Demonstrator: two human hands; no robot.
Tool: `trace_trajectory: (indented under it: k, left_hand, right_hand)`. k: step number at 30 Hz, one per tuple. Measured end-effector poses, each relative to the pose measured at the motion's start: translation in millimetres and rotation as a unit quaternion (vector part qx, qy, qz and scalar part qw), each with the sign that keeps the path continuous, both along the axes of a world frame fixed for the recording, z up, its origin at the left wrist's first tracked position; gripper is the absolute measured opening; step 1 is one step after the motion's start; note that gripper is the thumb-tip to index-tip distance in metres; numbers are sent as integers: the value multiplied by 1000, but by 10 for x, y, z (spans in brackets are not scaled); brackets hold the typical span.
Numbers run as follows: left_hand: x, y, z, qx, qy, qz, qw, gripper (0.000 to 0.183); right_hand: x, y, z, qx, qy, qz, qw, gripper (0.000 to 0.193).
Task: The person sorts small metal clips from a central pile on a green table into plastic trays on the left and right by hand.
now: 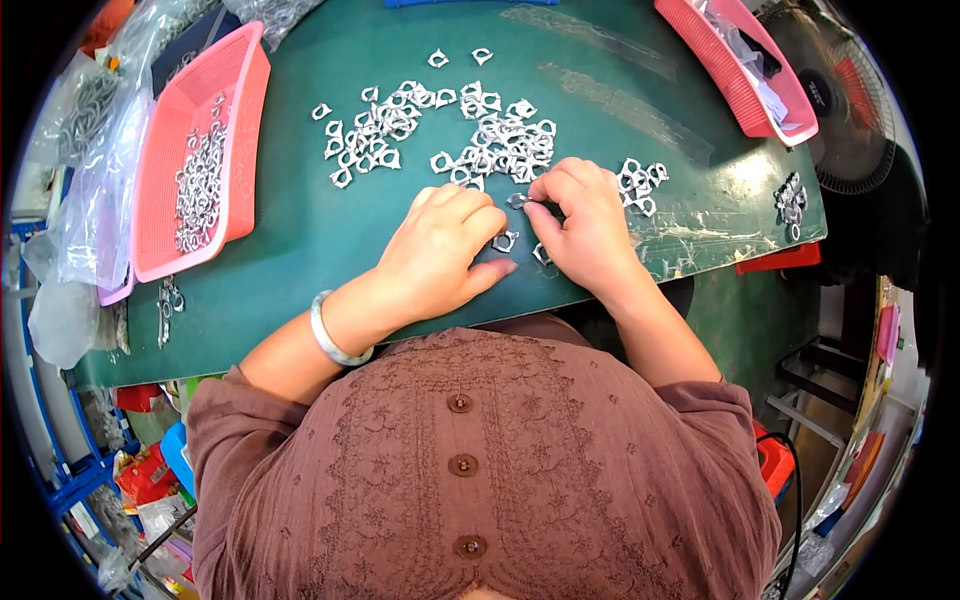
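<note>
My right hand (585, 222) pinches a small silvery ring-shaped metal part (517, 201) between thumb and forefinger, just above the table. My left hand (435, 250) rests on the table with fingers curled and thumb apart. A similar metal ring (505, 241) lies in the gap by its thumb and forefinger; I see no firm grip on it. Another ring (542, 254) sits under the edge of my right hand. Beyond my hands are a loose heap of the rings (510, 145) and a second heap (375, 130) to its left.
A pink plastic basket (250, 130) with many rings stands at the left. Another pink basket (715, 70) holds plastic bags at the far right, beside a fan (850, 110). A small group of rings (640, 185) lies right of my hand on the green table (300, 260). Dark metal pieces (790, 200) lie near the right edge.
</note>
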State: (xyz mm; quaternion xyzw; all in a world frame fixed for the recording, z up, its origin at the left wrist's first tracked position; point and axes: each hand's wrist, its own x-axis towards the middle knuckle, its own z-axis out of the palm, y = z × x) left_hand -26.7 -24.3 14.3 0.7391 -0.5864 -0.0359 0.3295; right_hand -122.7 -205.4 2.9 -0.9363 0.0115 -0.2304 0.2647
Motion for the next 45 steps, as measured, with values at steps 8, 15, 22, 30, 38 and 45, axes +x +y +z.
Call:
trace_trajectory:
  k: [8, 15, 22, 30, 38, 45]
  left_hand:
    - [15, 11, -25, 22, 1, 5, 1000, 24]
    - [46, 82, -1, 18, 1, -10, 1000, 31]
    - [71, 338, 66, 15, -25, 17, 999, 49]
    - [40, 518, -2, 40, -18, 45, 998, 62]
    - [42, 463, 31, 17, -46, 40, 998, 65]
    - [253, 315, -18, 23, -60, 96, 993, 42]
  right_hand:
    - [-153, -96, 60, 0, 23, 63, 998, 14]
    - [-288, -114, 162, 36, 18, 43, 998, 17]
    - [-283, -53, 295, 31, 126, 79, 988, 35]
    - [-70, 348, 176, 16, 140, 164, 976, 28]
    - [142, 243, 103, -12, 51, 82, 995, 22]
    - [87, 249, 143, 2, 93, 119, 988, 22]
